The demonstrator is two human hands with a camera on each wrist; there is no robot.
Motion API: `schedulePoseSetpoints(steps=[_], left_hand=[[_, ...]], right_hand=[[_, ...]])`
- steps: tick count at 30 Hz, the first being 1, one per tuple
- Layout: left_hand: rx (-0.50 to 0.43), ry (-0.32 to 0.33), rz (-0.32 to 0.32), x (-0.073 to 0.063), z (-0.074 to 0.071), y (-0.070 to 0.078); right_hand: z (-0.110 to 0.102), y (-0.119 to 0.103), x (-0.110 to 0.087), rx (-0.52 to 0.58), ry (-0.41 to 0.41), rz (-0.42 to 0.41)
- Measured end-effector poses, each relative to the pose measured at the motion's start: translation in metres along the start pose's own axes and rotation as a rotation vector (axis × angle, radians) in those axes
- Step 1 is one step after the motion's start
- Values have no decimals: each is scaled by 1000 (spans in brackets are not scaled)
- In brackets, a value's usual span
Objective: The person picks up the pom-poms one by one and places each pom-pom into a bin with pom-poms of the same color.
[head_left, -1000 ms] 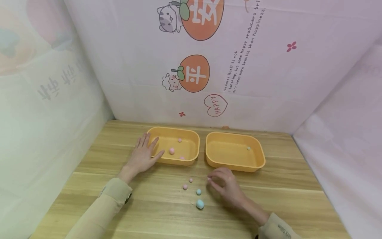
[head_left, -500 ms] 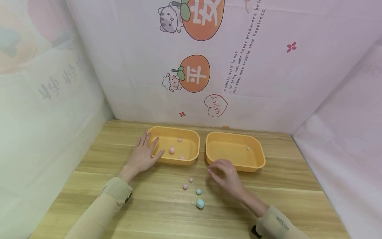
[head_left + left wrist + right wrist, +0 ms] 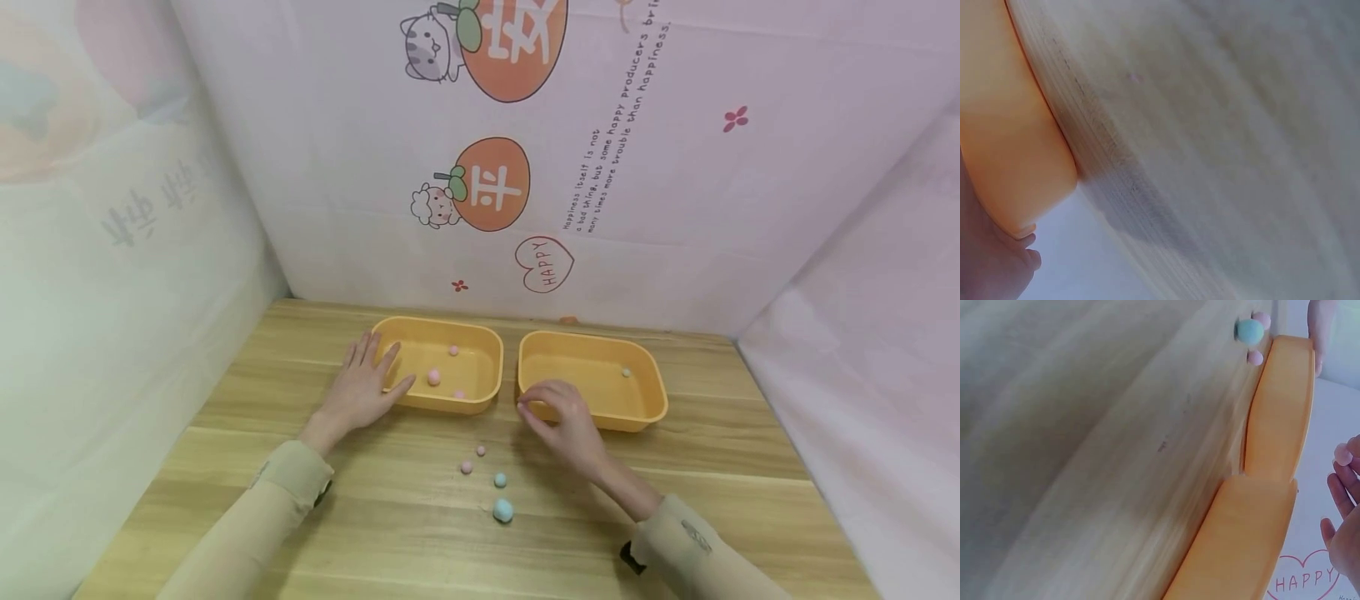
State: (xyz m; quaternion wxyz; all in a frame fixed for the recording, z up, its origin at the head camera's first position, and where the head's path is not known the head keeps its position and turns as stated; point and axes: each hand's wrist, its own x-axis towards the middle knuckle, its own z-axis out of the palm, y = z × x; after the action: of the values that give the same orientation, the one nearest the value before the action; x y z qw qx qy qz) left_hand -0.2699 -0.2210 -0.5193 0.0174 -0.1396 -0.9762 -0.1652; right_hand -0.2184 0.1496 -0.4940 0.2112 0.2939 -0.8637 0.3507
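Note:
My right hand (image 3: 566, 429) pinches a small pink ball (image 3: 1343, 454) between thumb and fingertip, over the near left corner of the right yellow tray (image 3: 592, 387). Fingers spread, my left hand (image 3: 356, 393) rests on the left end of the other yellow tray (image 3: 450, 406). Three pink balls lie in that left tray, one of them a larger pink ball (image 3: 433, 377). A tiny pale green ball (image 3: 626, 373) is in the right tray. In front of the trays, two pink balls (image 3: 467, 468) and two light blue balls (image 3: 502, 510) sit on the wood.
Both trays stand side by side near the back edge of the wooden table (image 3: 405, 525), with a narrow gap between them. A printed white cloth (image 3: 637, 275) hangs behind them, and more pale cloth encloses the left and right sides.
My right hand has moved away from me with the pink ball, from the table in front of the right tray up to its near left corner. The left hand has stayed in place.

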Motion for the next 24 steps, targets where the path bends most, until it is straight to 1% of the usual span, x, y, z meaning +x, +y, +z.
schedulePoseSetpoints(steps=[5,11,16,21,24], left_hand=[[0,3,1,-1,1,-1],[11,9,-5,-2,2,-4],[17,10,-2,-1,1,-3],[20,-1,-4,1,0,-2],[20,-13,-7,1,-1,-1]], right_hand=[[2,-1,11,8,-19,30],[7,1,25,2,-15,8],[9,4,37,-1,-9,7],[15,9,46,2,11,-2],[20,13,52,1,17,6]])
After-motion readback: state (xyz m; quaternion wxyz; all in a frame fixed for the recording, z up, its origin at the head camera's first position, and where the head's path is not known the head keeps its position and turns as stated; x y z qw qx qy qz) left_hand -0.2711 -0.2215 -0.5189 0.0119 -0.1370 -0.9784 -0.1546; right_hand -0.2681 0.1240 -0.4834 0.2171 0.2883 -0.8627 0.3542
